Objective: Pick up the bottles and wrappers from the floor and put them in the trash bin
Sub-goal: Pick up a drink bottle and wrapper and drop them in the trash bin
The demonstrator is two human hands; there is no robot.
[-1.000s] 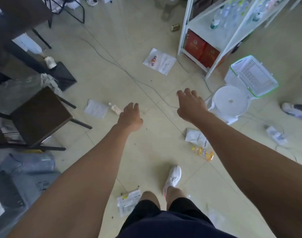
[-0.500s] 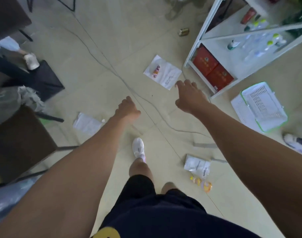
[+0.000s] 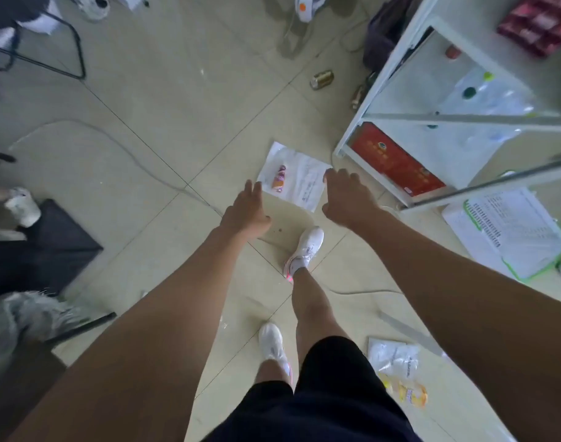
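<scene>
1. The room looked like a cluttered office or stockroom, its floor laid in pale tiles (image 3: 177, 90).
2. Just right of the right hand (image 3: 346, 199), a white metal shelf rack (image 3: 464, 119) held red boxes (image 3: 393, 164) and blurred clear bottles (image 3: 495, 97).
3. A black chair frame (image 3: 81, 59) stood well beyond the left hand (image 3: 244, 212).
4. A wrapper (image 3: 301, 183) lay between the hands, and a can (image 3: 322, 79) farther ahead.

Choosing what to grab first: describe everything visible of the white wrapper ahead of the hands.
The wrapper is a flat, roughly rectangular sheet with faint print, lying on the floor near the shelf's foot. A small pink-and-orange item lies on its left part. Neither the left hand nor the right hand holds it.
</scene>
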